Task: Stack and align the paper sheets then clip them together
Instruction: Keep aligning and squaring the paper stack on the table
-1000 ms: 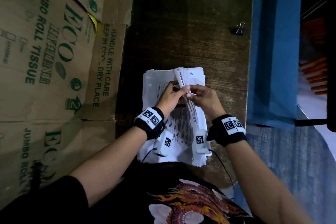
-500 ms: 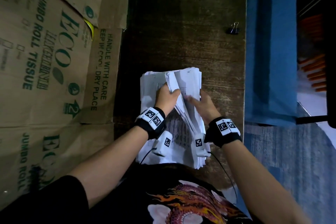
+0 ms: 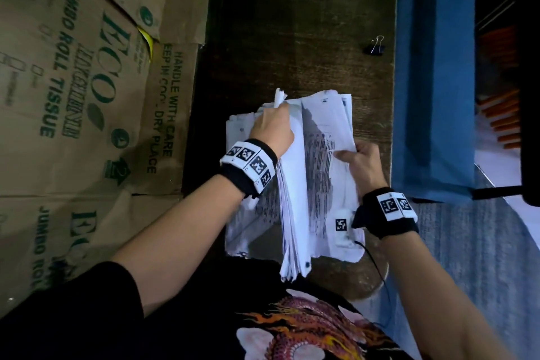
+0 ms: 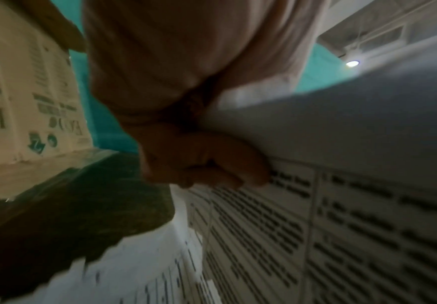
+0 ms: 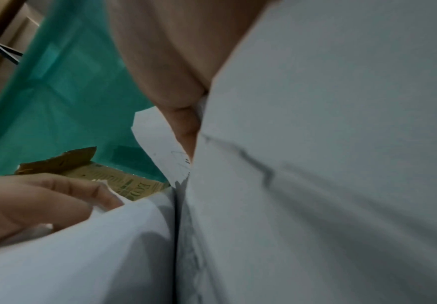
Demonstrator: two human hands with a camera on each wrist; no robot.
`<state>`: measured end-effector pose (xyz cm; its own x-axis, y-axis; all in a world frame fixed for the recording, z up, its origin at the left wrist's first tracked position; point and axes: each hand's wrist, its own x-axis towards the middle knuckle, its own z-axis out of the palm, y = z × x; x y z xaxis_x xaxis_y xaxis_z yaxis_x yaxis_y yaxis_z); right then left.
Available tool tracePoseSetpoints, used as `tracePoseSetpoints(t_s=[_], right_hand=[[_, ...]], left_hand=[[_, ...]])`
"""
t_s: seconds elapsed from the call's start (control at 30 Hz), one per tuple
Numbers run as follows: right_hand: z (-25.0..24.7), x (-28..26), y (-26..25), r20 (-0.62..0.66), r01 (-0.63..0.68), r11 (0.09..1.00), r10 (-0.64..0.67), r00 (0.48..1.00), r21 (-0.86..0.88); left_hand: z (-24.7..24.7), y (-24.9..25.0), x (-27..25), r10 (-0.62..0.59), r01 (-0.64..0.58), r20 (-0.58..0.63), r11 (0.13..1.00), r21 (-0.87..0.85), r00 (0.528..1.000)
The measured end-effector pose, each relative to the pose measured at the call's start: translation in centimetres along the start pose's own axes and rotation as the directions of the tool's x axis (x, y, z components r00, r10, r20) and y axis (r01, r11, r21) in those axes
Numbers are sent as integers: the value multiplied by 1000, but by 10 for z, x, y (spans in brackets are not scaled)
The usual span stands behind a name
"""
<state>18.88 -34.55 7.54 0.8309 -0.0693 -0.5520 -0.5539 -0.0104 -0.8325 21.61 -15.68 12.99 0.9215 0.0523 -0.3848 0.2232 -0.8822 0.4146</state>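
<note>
Both hands gripped the paper sheets (image 3: 295, 184): the bundle had split into two fanned halves, so alignment remained unfinished.

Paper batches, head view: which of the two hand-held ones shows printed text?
The white paper batch held by the right hand, nearer the blue cloth. The left hand grips the other batch, whose upturned face is blank.

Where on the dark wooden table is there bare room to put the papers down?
The dark wooden table shows bare wood beyond the white paper sheets, between the cardboard boxes and the small black binder clip near its right edge. The near part is crowded: the left hand and right hand grip the sheets.
</note>
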Motion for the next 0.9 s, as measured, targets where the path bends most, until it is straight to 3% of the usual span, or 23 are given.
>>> tracePoseSetpoints(t_s=[0.17, 0.27, 0.37, 0.57, 0.67, 0.77, 0.83, 0.9], right_hand=[[-21, 1, -1, -2, 33, 999, -33, 999, 11], [-9, 2, 6, 64, 49, 994, -43, 997, -93], [10, 6, 13, 111, 59, 994, -48, 993, -91], [34, 6, 20, 219, 85, 989, -58, 974, -120], [33, -2, 29, 315, 60, 988, -13, 949, -139], [37, -9, 36, 275, 88, 977, -31, 961, -196], [43, -14, 33, 242, 157, 952, -92, 966, -263], [48, -18, 32, 239, 262, 903, -186, 953, -342]], left_hand=[[-28, 0, 11, -72, 67, 33, 988, 140, 997], [-41, -12, 18, -93, 93, 17, 996, -8, 996], [-40, -23, 13, -100, 99, 0, 986, -133, 995], [6, -30, -12, -136, 136, 16, 960, -245, 991], [29, -29, -27, -126, 81, -107, 932, -352, 986], [51, -23, -42, -93, 1, -198, 907, -422, 976], [68, -17, -51, -72, -1, -181, 927, -375, 981], [81, -13, -58, -115, 74, -119, 951, -301, 986]])
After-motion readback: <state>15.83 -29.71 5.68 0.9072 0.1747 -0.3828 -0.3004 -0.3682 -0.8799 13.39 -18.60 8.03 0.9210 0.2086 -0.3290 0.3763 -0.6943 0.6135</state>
